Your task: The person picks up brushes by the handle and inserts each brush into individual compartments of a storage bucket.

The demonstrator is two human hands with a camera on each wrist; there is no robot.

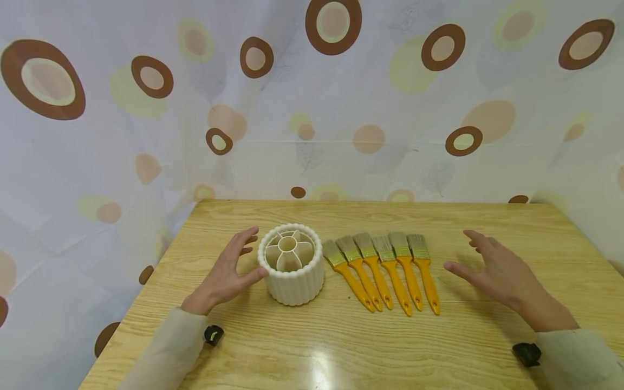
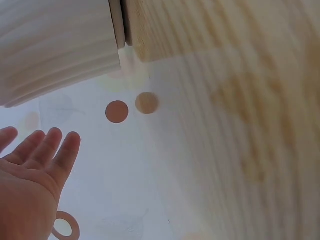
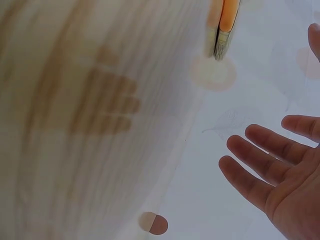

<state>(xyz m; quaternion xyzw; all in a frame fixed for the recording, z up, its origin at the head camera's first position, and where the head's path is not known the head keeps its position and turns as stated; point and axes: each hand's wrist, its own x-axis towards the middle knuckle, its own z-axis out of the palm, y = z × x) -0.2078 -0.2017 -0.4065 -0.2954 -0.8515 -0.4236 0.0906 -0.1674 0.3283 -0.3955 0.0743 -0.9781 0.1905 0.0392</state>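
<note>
A round white holder [image 1: 294,288] with a ribbed wall and a beaded rim stands upright on the table. Curved dividers split its inside around a central ring. My left hand [image 1: 225,277] is at its left side with fingers spread; the thumb tip overlaps the holder's edge, and whether it touches I cannot tell. In the left wrist view the palm and fingers [image 2: 65,157] are bare beside the holder's wall [image 2: 55,45]. Several flat paintbrushes [image 1: 398,281] with orange handles lie in a row, bristles away from me. Right of them, my right hand [image 1: 504,275] hovers with fingers extended, holding nothing.
The wooden table [image 1: 322,346] reaches back to a patterned white curtain [image 1: 341,162], which also hangs along the left and right sides. Each wrist carries a small black device, one on the left [image 1: 213,335] and another black device on the right [image 1: 527,354].
</note>
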